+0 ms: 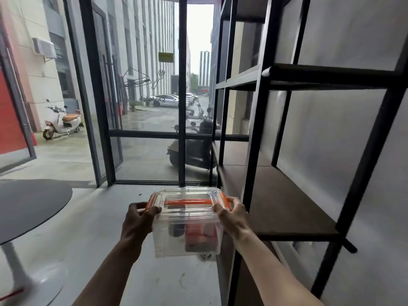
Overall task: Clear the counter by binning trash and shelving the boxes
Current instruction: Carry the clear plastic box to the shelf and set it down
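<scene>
I carry a clear plastic storage box [187,221] with an orange handle and orange side latches, held in the air in front of me. My left hand [138,219] grips its left side at the latch. My right hand [233,214] grips its right side. Inside the box I see a dark cylinder and a red object. The box hangs just left of a black metal shelf unit [260,151]. Its brown middle shelf board [287,199] is bare and lies to the right of the box at about the same height.
A round dark table [28,206] on a white pedestal stands at the left. Glass wall panels in black frames [182,129] close the space ahead, with scooters and cars outside. Grey concrete floor [99,228] runs between the table and the shelf unit.
</scene>
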The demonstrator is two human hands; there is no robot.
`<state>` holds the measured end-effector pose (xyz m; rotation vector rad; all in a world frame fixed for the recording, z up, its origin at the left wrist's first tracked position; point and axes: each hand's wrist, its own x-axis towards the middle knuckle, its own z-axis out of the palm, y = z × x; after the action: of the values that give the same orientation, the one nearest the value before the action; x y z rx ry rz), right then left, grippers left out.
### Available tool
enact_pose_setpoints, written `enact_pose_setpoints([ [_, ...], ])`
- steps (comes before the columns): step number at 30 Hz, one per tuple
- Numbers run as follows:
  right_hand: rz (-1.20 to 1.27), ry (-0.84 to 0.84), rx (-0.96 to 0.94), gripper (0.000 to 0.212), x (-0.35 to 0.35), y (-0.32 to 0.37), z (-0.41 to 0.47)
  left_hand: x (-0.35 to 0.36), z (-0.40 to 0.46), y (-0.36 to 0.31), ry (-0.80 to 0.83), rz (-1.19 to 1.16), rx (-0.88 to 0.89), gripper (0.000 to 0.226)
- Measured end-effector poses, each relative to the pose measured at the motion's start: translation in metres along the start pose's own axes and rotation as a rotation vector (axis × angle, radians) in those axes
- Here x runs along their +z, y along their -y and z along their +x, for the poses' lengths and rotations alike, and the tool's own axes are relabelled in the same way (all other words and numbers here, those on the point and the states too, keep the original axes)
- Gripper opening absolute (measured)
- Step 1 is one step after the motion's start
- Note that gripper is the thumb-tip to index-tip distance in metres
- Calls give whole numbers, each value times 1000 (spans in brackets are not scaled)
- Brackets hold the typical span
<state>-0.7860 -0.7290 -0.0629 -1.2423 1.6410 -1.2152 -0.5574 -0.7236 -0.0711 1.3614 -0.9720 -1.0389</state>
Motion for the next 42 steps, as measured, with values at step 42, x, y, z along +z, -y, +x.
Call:
enact_pose_setpoints([
  [42, 17, -660, 299, 43, 57, -48, 831, 456, 859, 6, 667, 165, -4, 46],
])
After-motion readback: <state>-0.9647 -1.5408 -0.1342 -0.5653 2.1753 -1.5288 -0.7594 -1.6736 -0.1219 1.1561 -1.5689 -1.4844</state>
